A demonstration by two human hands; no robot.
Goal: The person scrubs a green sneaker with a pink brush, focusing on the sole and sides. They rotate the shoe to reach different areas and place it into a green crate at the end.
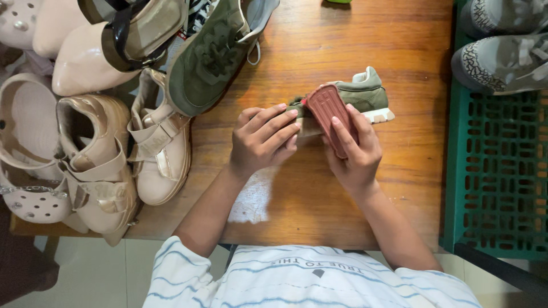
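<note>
My left hand (264,141) curls its fingers over the toe of a small olive-green sneaker (357,96) lying on its side at the middle of the wooden table (354,194), while my right hand (353,153) pinches a reddish-brown ribbed brush (330,108) against the shoe. Beige strapped shoes (128,154) crowd the table's left side. A green plastic crate (496,188) at the right holds grey sneakers (502,60).

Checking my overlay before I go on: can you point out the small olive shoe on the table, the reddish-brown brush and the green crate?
small olive shoe (365,94): head view, heel side of the upper.
reddish-brown brush (326,105): head view, ribbed back, above the right hand's fingers.
green crate (496,171): head view, bare lattice wall.
</note>
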